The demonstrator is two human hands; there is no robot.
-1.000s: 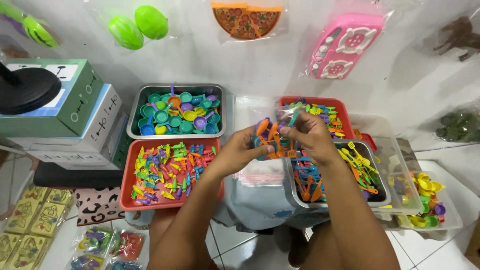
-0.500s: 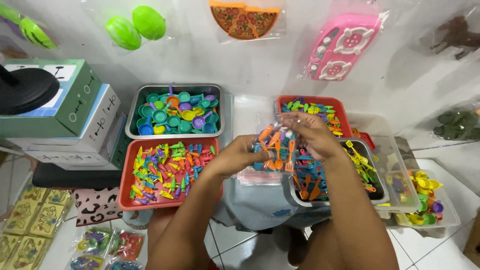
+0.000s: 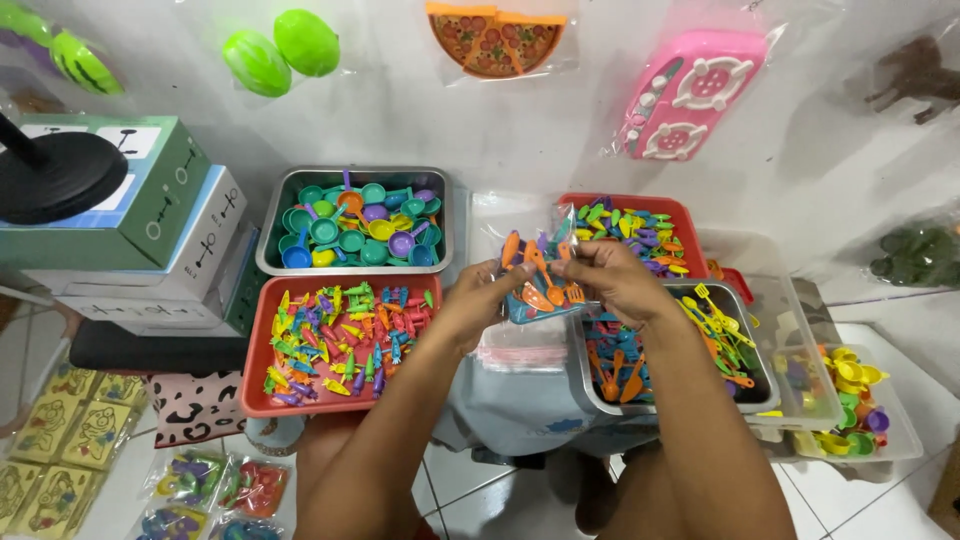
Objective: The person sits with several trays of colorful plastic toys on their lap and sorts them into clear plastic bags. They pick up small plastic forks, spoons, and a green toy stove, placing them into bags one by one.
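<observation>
Pinching a clear, crinkly plastic bag of orange and blue toy utensils point(image 3: 540, 280), left hand point(image 3: 478, 300) and right hand point(image 3: 615, 280) grasp its top corners; it looks light, limp, likely slippery.

Left of the fingers: steel tray of toy pans point(image 3: 357, 218), red tray of small utensils point(image 3: 340, 340), stacked boxes point(image 3: 150, 230). Above them: green toy fruit point(image 3: 282, 50), toy pizza point(image 3: 495, 35), pink toy stove point(image 3: 693, 90). Right: clear bin point(image 3: 850, 405).

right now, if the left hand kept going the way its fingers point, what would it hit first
The left hand points up and right, so it would probably first push further into the clear toy bag it already pinches; depth beyond is unclear.
</observation>
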